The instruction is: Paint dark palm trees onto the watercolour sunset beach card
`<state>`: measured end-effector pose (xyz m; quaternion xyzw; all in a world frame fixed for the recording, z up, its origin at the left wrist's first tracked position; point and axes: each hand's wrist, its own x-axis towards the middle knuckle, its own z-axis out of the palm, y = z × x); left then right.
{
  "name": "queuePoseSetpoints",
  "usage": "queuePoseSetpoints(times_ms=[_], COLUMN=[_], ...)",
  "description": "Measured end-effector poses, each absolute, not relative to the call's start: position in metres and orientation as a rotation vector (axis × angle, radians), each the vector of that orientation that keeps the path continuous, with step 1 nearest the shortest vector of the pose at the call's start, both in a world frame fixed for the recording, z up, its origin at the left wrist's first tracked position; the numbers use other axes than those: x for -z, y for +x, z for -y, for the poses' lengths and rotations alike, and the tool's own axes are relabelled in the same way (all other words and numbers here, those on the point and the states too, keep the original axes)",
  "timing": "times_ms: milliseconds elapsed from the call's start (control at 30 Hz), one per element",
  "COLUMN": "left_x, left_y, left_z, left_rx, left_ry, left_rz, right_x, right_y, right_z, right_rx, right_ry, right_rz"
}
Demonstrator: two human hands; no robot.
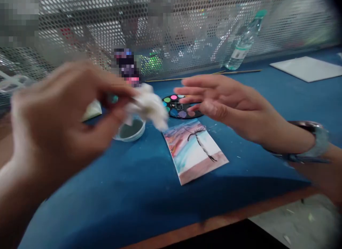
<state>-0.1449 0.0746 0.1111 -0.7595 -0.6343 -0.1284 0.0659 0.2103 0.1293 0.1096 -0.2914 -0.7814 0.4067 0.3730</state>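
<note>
My left hand (61,113) is raised close to the camera and blurred, its fingers pinched on a crumpled white tissue (148,106) that hangs over a small water cup (130,131). My right hand (227,102) hovers open, fingers stretched out to the left, above a round black paint palette (177,108) with coloured pans. It holds nothing. A small painted card (195,151) showing a dark tree on a pink and blue sky lies on the blue table cover (133,192) below both hands. A watch sits on my right wrist.
A perforated metal screen (187,31) runs along the back. A plastic water bottle (244,42) leans against it, with thin sticks (203,75) lying at its foot. A white sheet (307,67) lies at the far right. The table's wooden edge (213,224) is near.
</note>
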Motion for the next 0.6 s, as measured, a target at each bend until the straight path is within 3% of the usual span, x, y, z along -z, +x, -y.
queuePoseSetpoints(times_ms=[100,200,367,600], left_x=[-0.109,-0.111,-0.092,-0.02], left_y=[-0.083,-0.021,0.012,-0.002], left_z=[-0.061,-0.065,-0.066,-0.028], left_rx=[0.433,0.46,0.598,0.21], left_ry=[-2.394,-2.483,-2.623,-2.459], left_rz=[1.834,1.672,1.142,1.333], right_x=[-0.121,-0.114,-0.074,-0.034], right_y=[0.202,0.218,0.261,0.273], right_z=[-0.109,-0.101,-0.116,-0.141], right_rx=[-1.45,-1.578,-1.04,-0.453], right_ry=[-0.623,-0.688,-1.047,-1.127], right_rz=[1.909,1.809,2.148,2.668])
